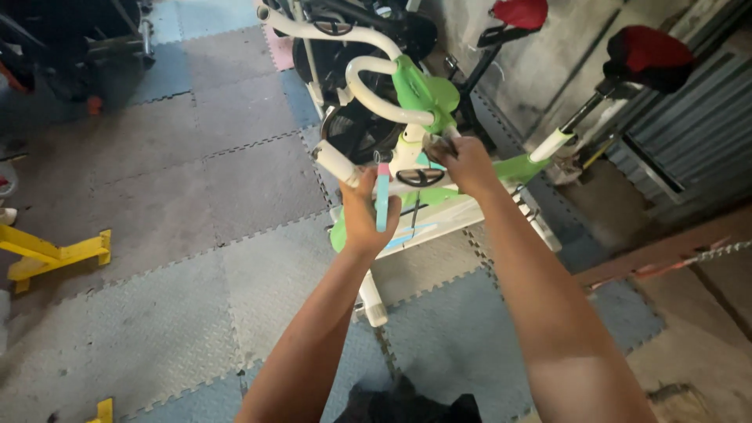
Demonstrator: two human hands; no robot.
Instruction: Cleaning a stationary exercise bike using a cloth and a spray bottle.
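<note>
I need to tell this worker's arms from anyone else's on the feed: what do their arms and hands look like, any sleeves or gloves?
Both arms are bare up to the frame edge: no sleeves, gloves, watch or bands show. The left hand and right hand are bare, with no rings visible on the fingers.

Two bare forearms, no sleeves, dark clothing at the lap (pixel 407 407).

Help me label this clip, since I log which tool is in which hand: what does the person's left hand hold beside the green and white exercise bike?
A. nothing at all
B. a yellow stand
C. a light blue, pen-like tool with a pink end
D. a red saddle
C: the left hand is closed round a slim light blue tool with a pink end, held upright beside the exercise bike.
</note>
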